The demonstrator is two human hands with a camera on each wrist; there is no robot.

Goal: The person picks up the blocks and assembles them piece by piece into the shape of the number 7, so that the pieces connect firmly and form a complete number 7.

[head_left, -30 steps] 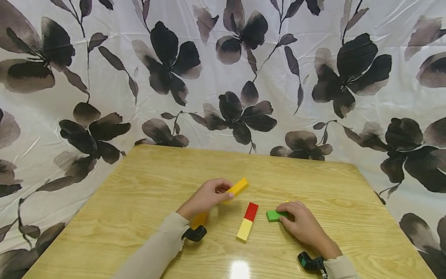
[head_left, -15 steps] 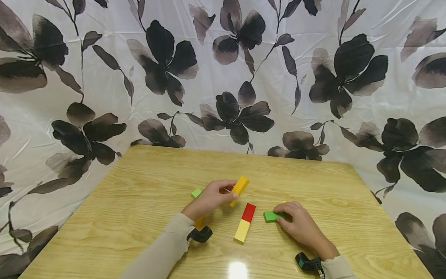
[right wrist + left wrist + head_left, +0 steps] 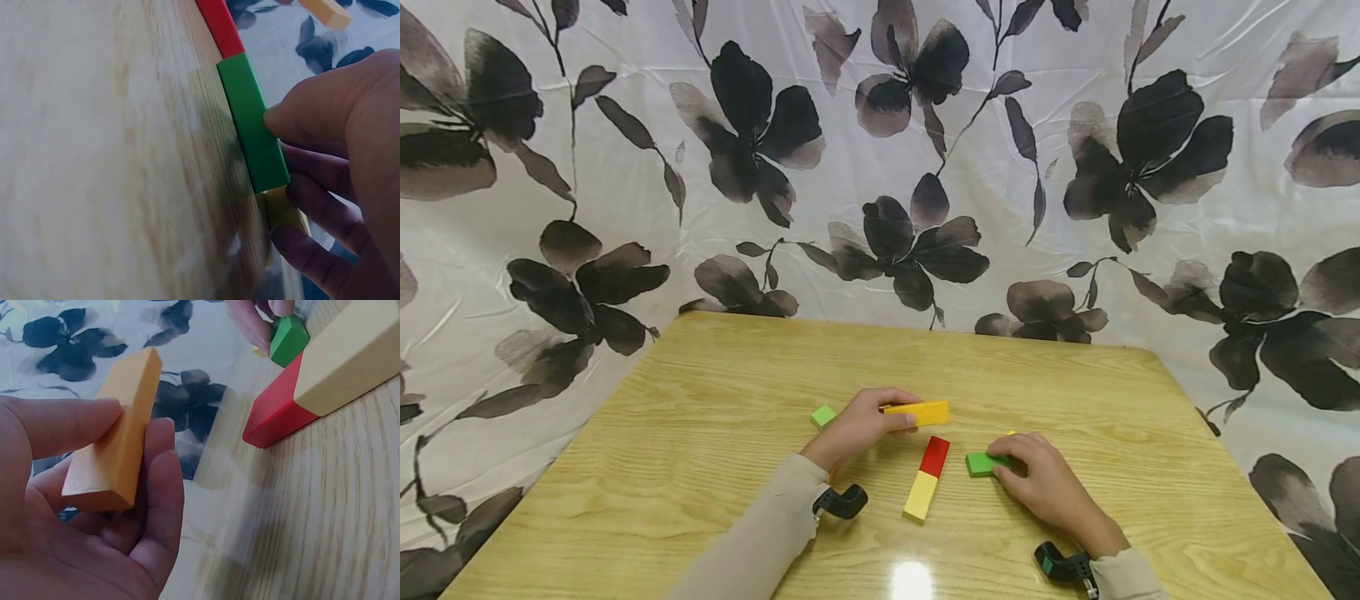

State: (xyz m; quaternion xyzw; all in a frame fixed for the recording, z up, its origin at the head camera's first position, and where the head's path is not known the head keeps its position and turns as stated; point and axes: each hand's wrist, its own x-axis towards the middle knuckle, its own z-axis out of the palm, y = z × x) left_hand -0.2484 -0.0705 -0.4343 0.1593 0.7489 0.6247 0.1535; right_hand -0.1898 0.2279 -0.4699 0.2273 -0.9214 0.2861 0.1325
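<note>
Wood-grain tabletop (image 3: 737, 375), floral-print sheet (image 3: 865, 167) behind it; left hand (image 3: 856, 427) pinching an orange block (image 3: 934, 412) up in the air; right hand (image 3: 1045, 479) pinching a green rectangular block (image 3: 253, 125) on the table

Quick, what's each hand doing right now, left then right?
Left hand: holding the orange block, thumb against fingers.
Right hand: gripping the green block at the table.

In the head view, the left hand (image 3: 860, 422) partly hides a light-green block (image 3: 822, 416), a beige sleeve (image 3: 752, 533) most of an orange block (image 3: 832, 475); the right hand (image 3: 1045, 479) overlaps a bright-green oblong block (image 3: 981, 465) and most of a yellow block (image 3: 1011, 432). The left wrist view crops a pale-yellow oblong block (image 3: 350, 359).
</note>
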